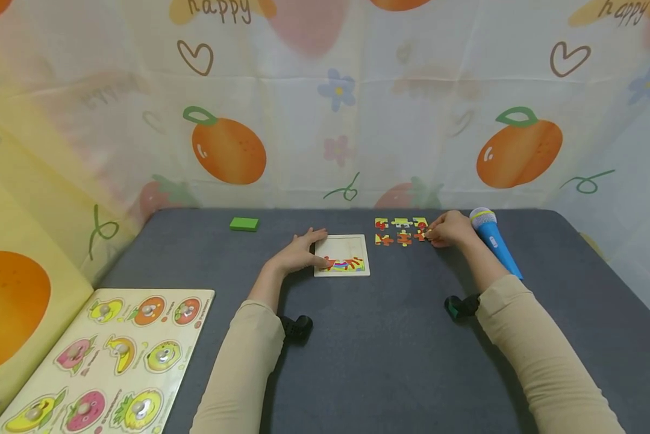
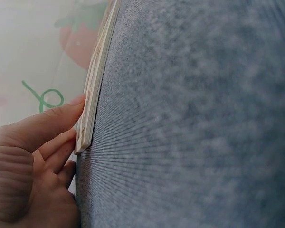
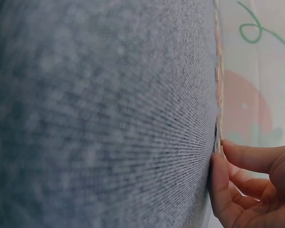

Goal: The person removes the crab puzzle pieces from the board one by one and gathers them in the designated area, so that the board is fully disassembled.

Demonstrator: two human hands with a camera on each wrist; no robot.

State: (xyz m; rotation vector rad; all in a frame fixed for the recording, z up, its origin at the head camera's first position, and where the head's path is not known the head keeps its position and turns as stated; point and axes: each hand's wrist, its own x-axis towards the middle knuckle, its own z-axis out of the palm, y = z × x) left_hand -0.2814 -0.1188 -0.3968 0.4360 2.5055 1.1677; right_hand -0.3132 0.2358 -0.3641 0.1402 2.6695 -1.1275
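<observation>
My left hand (image 1: pixel 299 251) holds the left side of a small square wooden puzzle tray (image 1: pixel 342 240). The thumb reaches over its edge, and the fingers lie along its upper left corner. A strip of joined, colourful puzzle pieces (image 1: pixel 352 264) fills the tray's near part; bare wood shows behind it. In the left wrist view, the thumb rests on the pale tray edge (image 2: pixel 91 107). To the right, my right hand (image 1: pixel 450 229) pinches a puzzle piece (image 3: pixel 218 142) between thumb and index finger, low at the table. Several loose red-and-yellow puzzle pieces (image 1: pixel 403 239) lie beside it in two rows.
A blue toy microphone (image 1: pixel 495 241) lies right of my right hand, partly behind the forearm. At the back left is a green block (image 1: pixel 244 224). A large fruit peg board (image 1: pixel 99 331) covers the near left. A printed cloth (image 1: pixel 292 90) hangs behind the grey table (image 1: pixel 379 361).
</observation>
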